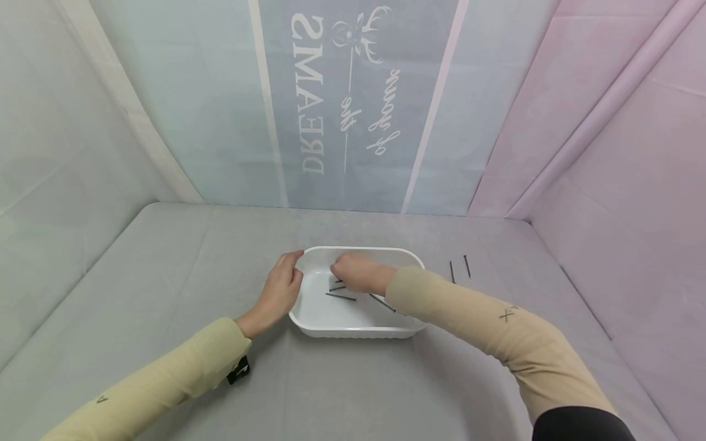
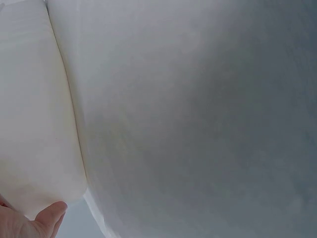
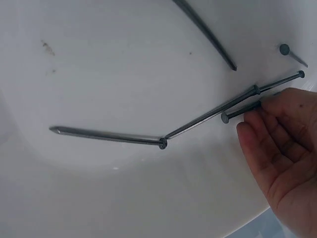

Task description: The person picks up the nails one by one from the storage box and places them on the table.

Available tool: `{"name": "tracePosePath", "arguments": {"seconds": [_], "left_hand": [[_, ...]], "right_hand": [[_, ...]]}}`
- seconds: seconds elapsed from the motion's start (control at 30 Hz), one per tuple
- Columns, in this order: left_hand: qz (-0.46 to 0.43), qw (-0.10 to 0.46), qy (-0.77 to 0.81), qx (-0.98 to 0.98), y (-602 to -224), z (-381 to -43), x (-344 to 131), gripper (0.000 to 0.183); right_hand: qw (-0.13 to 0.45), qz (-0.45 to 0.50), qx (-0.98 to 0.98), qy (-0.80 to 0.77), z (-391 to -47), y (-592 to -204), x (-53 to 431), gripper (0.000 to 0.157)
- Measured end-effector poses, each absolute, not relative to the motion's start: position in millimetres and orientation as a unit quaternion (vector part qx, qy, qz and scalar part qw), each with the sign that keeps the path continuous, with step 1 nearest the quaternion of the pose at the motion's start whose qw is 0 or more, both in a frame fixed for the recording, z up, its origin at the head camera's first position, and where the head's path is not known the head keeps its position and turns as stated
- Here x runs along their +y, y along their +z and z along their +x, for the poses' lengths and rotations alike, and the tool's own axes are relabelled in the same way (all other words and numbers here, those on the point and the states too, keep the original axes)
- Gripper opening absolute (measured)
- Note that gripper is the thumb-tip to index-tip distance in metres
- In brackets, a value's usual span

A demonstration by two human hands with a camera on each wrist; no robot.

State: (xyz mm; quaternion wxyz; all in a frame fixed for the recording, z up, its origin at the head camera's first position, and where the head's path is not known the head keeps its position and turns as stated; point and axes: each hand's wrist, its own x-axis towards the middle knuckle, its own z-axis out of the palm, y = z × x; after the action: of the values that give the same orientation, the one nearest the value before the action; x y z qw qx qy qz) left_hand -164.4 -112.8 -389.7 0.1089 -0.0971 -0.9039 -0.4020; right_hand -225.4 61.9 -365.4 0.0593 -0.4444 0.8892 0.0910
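Left hand (image 1: pixel 276 295): ungripped, fingers against left rim of white tray (image 1: pixel 358 331) | Right hand (image 1: pixel 358 274): inside tray, forearm over right rim; right wrist view alone reveals pinched nail (image 3: pixel 242 110) | Two nails (image 1: pixel 467 266): right of tray, head view only

You have a white rectangular tray (image 1: pixel 353 332), rounded at the corners, standing open side up. Inside, loose dark metal nails (image 3: pixel 111 136) lie at differing angles; your right hand (image 3: pixel 287 151) pinches one nail (image 3: pixel 240 112) (head exposed). Two more nails (image 1: pixel 467 266) lie beyond its right end.
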Motion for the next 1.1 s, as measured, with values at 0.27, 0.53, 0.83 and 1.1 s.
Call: {"name": "tracePosePath", "arguments": {"seconds": [0.27, 0.53, 0.83, 1.1], "left_hand": [[-0.096, 0.105, -0.402, -0.905, -388.5, -163.1, -112.3, 0.039], [-0.095, 0.101, -0.406, -0.903, -387.1, -162.1, -111.3, 0.039], [-0.093, 0.099, -0.404, -0.904, -387.3, -161.1, -111.9, 0.040], [-0.094, 0.104, -0.404, -0.904, -389.3, -161.3, -112.1, 0.040]], "right_hand": [[0.077, -0.440, 0.888, 0.110, -227.2, -366.3, 59.2, 0.009], [0.067, -0.444, 0.886, 0.113, -224.2, -362.6, 58.9, 0.011], [0.060, -0.455, 0.883, 0.105, -221.4, -353.8, 61.1, 0.014], [0.093, -0.428, 0.895, 0.089, -218.8, -343.8, 65.1, 0.014]]}}
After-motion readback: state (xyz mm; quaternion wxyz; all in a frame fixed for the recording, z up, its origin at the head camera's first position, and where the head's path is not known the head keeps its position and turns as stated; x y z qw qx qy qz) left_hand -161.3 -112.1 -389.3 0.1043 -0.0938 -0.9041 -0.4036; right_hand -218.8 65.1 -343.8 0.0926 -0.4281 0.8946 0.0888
